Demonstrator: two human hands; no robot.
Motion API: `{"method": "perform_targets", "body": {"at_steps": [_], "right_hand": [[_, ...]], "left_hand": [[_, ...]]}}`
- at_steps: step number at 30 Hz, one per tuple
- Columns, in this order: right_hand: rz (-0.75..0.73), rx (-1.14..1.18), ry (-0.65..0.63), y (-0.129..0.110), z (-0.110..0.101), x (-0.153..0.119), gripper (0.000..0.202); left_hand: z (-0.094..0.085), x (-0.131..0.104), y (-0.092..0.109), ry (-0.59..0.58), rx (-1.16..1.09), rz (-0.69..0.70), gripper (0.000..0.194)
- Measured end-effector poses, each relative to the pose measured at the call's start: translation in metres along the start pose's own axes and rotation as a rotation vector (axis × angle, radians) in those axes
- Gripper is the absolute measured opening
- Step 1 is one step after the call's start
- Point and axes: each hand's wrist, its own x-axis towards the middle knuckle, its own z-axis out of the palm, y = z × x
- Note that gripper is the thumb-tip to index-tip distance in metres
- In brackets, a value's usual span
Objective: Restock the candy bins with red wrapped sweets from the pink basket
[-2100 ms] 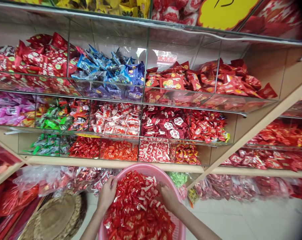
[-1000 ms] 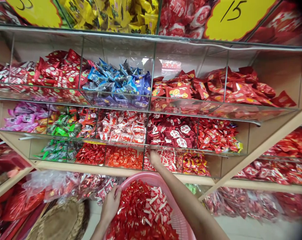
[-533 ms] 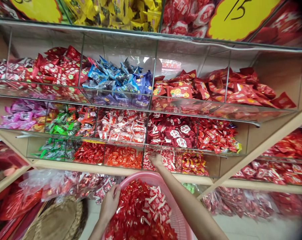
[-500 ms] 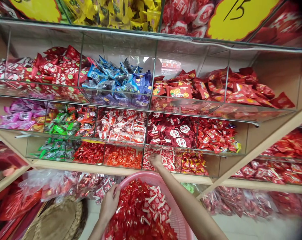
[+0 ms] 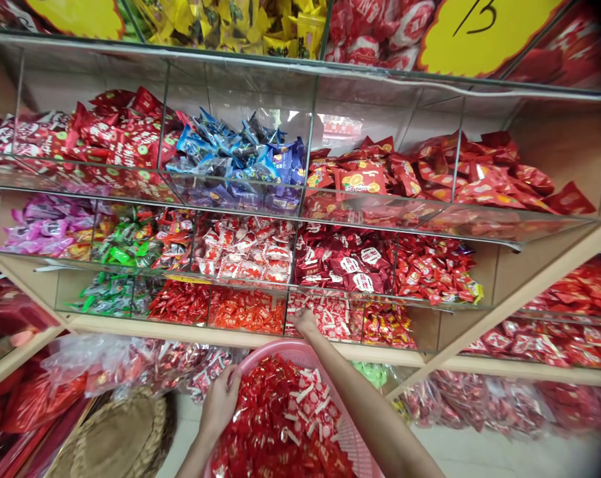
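Note:
My left hand (image 5: 221,398) grips the left rim of a pink plastic basket (image 5: 353,411). Inside it lie many red-wrapped candies (image 5: 261,411), with a patch of white-and-red wrapped candies (image 5: 313,405) on the right side. My right hand (image 5: 304,323) reaches over the basket's far rim into a bottom-row bin of white-and-red candies (image 5: 333,317). Its fingers are bent down at the left end of that bin, by the clear divider. What the fingertips hold, if anything, is hidden.
Clear-fronted shelf bins (image 5: 231,192) full of wrapped candies rise ahead in several rows. A wooden ledge (image 5: 181,332) runs below the bottom bins. Bagged candies (image 5: 460,401) sit underneath. A woven basket (image 5: 121,431) stands on the floor at lower left.
My right hand has shifted slightly left and down within the bin. My left hand stays on the basket rim, and the view has moved a little.

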Motion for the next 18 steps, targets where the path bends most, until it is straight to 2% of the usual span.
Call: {"method": "perform_targets", "body": {"at_steps": [5,10,14,18], "right_hand": [[0.056,0.051,0.065,-0.009,-0.006,-0.005,0.024],[-0.033,0.214,0.037,-0.016,-0.041,-0.027,0.030],[-0.116,0.335,-0.168,-0.004,-0.073,-0.062,0.035],[-0.075,0.261,-0.392,0.029,-0.082,-0.094,0.034]], "left_hand": [[0.000,0.001,-0.001,0.008,0.015,0.005,0.041],[0.000,0.002,-0.001,0.013,0.052,0.014,0.038],[0.001,0.002,0.000,0.023,0.067,0.023,0.037],[0.001,0.002,0.002,0.025,0.075,0.030,0.037]]}}
